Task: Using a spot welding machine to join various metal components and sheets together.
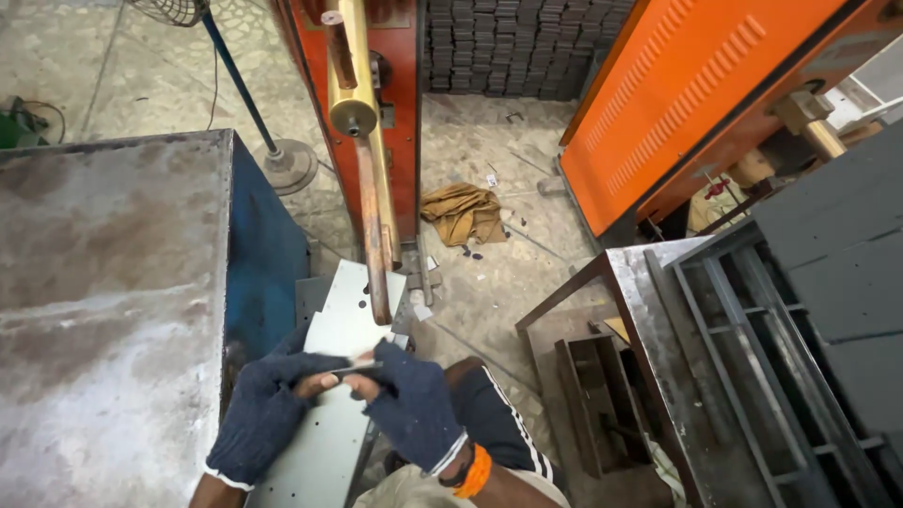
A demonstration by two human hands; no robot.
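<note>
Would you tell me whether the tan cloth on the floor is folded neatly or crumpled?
Crumpled. The tan cloth lies in a bunched heap with irregular folds on the concrete floor, beside the orange machine column.

A copper welding arm (374, 240) hangs directly over the perforated metal sheet (340, 376), narrowing the way in from above. A steel-topped counter (103, 310) walls off the left, a metal rack (752, 376) the right. Between them lies open floor (489, 273), broken only by a crumpled brown cloth (463, 213) and a fan base (287, 165).
</note>
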